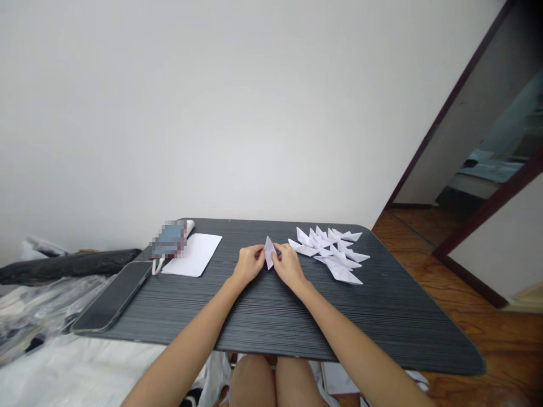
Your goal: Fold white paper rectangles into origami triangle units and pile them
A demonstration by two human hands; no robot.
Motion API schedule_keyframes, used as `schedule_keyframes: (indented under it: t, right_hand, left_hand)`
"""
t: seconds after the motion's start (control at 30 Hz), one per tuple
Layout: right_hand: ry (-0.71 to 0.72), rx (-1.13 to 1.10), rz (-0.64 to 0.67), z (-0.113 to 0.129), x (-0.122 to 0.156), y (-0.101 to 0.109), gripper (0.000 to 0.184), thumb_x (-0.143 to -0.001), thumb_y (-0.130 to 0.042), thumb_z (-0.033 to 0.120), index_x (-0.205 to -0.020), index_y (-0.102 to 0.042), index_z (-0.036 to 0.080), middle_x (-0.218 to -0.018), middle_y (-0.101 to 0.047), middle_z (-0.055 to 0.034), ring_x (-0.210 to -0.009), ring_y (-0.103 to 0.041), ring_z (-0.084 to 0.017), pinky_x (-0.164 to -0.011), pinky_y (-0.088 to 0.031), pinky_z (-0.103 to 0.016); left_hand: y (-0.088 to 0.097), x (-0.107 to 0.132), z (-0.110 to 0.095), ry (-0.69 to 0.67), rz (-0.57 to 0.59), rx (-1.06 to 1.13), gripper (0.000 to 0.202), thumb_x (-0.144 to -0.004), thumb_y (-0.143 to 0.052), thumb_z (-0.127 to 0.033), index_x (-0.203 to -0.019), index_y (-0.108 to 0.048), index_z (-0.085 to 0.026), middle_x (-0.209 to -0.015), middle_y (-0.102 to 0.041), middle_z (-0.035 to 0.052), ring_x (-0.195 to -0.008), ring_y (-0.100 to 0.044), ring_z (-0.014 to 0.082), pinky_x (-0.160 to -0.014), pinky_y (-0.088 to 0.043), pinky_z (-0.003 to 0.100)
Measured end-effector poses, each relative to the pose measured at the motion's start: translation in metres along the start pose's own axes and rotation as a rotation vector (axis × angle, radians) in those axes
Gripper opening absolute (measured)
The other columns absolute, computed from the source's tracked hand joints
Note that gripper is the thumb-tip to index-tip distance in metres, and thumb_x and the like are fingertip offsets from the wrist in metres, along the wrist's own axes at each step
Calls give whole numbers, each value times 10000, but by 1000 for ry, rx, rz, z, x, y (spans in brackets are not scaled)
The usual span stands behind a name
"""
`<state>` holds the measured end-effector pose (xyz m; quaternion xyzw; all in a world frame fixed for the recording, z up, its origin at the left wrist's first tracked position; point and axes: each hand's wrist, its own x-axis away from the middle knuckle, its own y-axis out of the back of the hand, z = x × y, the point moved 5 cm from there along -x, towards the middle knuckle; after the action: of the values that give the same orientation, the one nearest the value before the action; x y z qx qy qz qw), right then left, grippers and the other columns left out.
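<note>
Between my two hands, over the middle of the table, is a small piece of folded white paper (268, 254), narrow and diamond-shaped with pointed ends. My left hand (249, 263) pinches its left edge between thumb and fingers. From the other side my right hand (289, 264) grips its right edge, the thumb near the lower part. Just right of my right hand lies a loose pile of folded white paper pieces (333, 251) with sharp points. Left of my left hand a stack of flat white paper sheets (199, 254) rests on the table.
The dark wood-grain table (263, 316) stands against a white wall. On its left side are a smartphone (114, 297), a blurred-out device (168, 240) and a white cable (157, 265). Plastic-wrapped items (51, 305) lie beyond the left edge. A doorway (462, 147) opens at right.
</note>
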<state>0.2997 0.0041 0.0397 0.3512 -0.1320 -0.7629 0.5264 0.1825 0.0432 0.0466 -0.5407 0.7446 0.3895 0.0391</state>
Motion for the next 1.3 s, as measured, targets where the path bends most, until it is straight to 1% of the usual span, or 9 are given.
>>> schedule_keyframes:
  t: [0.13, 0.23, 0.33, 0.47, 0.67, 0.93, 1.1, 1.2, 1.3]
  right_hand:
    - [22, -42, 50, 6, 0, 1, 269, -780, -378, 217, -869, -624, 157, -731, -613, -70, -650, -548, -164, -616, -399, -249]
    - [31, -73, 17, 8, 2, 3, 285, -788, -366, 222, -837, -637, 149, -676, -631, -58, -604, -562, -155, -581, -403, -234]
    - [47, -152, -4, 6, 2, 4, 292, -780, -378, 221, -935, -618, 165, -749, -653, -55, -622, -583, -155, -587, -430, -238]
    - [33, -372, 35, 0, -5, 3, 334, -753, -413, 223, -1039, -580, 185, -953, -633, -57, -730, -603, -163, -646, -478, -269]
    - [-24, -765, 215, 2, -13, 9, 300, -704, -484, 237, -966, -620, 186, -1006, -615, -34, -885, -580, -199, -738, -491, -341]
    - [22, -722, 286, 11, -10, 19, 295, -679, -536, 203, -960, -621, 175, -976, -628, -52, -934, -564, -216, -856, -413, -380]
    - [120, -663, 294, 9, -7, 14, 334, -691, -522, 207, -1018, -588, 184, -1054, -588, -53, -973, -545, -208, -888, -389, -378]
    - [69, -689, 312, 8, -7, 14, 370, -673, -547, 234, -1035, -577, 164, -1059, -586, -65, -949, -557, -206, -863, -412, -364]
    - [-29, -769, 249, 4, -11, 19, 477, -684, -548, 281, -1144, -484, 171, -1000, -618, -62, -887, -584, -188, -811, -445, -352]
  left_hand:
    - [-4, 2, -7, 28, -5, 58, 239, -743, -442, -248, -856, -614, -125, -721, -649, 62, -621, -609, 146, -588, -477, 224]
    - [-6, 2, -12, 51, -14, 14, 214, -721, -469, -245, -829, -606, -122, -611, -621, 33, -530, -585, 124, -526, -462, 208]
    - [-7, 3, -12, 104, 15, 73, 241, -705, -454, -180, -902, -583, -128, -525, -582, -5, -417, -539, 99, -442, -432, 191]
    - [-2, 0, -7, 188, 32, 354, 321, -697, -438, -142, -1011, -505, -128, -471, -549, -38, -352, -512, 98, -380, -412, 188]
    - [10, -8, -11, 172, 48, 651, 205, -678, -526, -203, -834, -601, -93, -672, -631, 40, -476, -562, 113, -525, -473, 253]
    - [14, -5, -7, 165, 7, 762, 184, -668, -518, -194, -774, -632, -97, -725, -625, 52, -588, -570, 137, -569, -478, 271]
    - [6, -3, -9, 161, 25, 644, 243, -659, -578, -237, -867, -537, -117, -821, -570, 36, -600, -566, 104, -555, -477, 224]
    - [2, -2, -8, 143, 33, 617, 378, -649, -600, -238, -984, -447, -156, -945, -535, 50, -618, -585, 99, -570, -482, 222]
    - [-2, 0, -6, 143, 83, 598, 489, -658, -598, -239, -1083, -360, -190, -984, -531, 67, -619, -607, 112, -568, -484, 226]
